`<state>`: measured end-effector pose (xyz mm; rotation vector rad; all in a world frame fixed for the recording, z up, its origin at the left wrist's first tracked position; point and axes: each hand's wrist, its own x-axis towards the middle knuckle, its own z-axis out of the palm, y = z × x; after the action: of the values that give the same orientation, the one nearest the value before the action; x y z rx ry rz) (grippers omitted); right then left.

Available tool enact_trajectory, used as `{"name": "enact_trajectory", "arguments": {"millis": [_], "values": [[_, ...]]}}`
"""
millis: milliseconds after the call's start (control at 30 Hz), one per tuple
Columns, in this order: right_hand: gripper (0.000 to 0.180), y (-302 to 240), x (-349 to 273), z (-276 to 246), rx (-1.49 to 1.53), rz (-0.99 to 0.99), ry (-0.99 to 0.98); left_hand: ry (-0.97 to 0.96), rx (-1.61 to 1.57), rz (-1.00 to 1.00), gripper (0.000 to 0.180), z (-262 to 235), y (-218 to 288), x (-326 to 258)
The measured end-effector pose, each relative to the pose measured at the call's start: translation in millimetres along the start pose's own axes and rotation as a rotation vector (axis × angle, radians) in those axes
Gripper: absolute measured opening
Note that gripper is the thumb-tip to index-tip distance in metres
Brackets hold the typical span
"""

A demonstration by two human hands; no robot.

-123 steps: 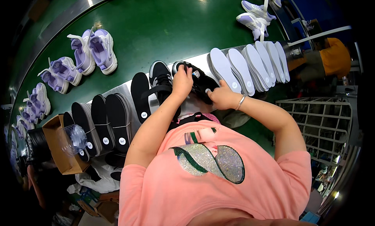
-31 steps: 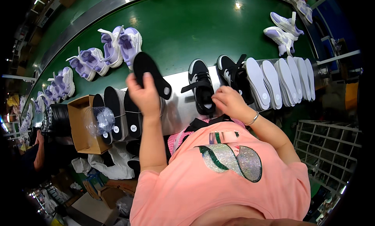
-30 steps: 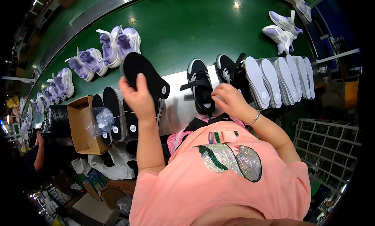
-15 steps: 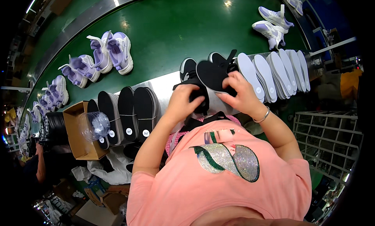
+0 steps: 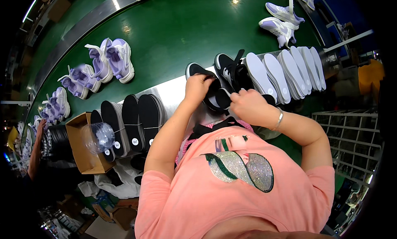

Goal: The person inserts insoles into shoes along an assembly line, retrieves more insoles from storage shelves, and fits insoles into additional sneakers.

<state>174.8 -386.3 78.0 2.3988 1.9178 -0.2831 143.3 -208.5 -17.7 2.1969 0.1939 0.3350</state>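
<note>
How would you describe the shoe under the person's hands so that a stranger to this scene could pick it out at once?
Start at the green conveyor belt and drop to the pale strip along its near edge. There, right of the black insoles and left of the white insoles, lies a black shoe, with the left hand and right hand on it. Unlike the lilac sneakers, it is dark.

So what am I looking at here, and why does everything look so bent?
No machine here: a person wears a wide-angle camera on the head, looking down, which bends straight edges. The left hand and right hand both hold a black shoe at the edge of a green conveyor belt. Beside it lie white insoles on one side and black insoles on the other. Lilac sneakers ride on the belt. A cardboard box stands at the lower left.
</note>
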Motion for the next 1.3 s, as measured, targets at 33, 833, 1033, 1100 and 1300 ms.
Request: {"name": "enact_trajectory", "arguments": {"millis": [33,833,1033,1100,1300], "values": [[0.012,-3.2,8.5,5.6,-0.048,0.011,-0.032,-0.055,-0.094,-0.141,0.013,1.5,-8.0,2.3],[0.008,5.5,47.7,66.5,0.081,0.087,0.022,0.155,-0.314,-0.344,0.024,25.0,-3.3,-4.1],[0.010,16.2,68.6,81.1,0.184,0.152,-0.239,0.163,-0.374,-0.377,0.029,27.4,-7.8,-3.6],[0.013,20.9,76.0,76.1,0.182,0.092,-0.425,0.152,-0.375,-0.393,0.029,26.4,-6.2,-1.7],[0.014,27.5,81.8,79.1,0.219,-0.008,-0.543,0.131,-0.326,-0.413,0.028,27.3,-8.1,2.0]]}}
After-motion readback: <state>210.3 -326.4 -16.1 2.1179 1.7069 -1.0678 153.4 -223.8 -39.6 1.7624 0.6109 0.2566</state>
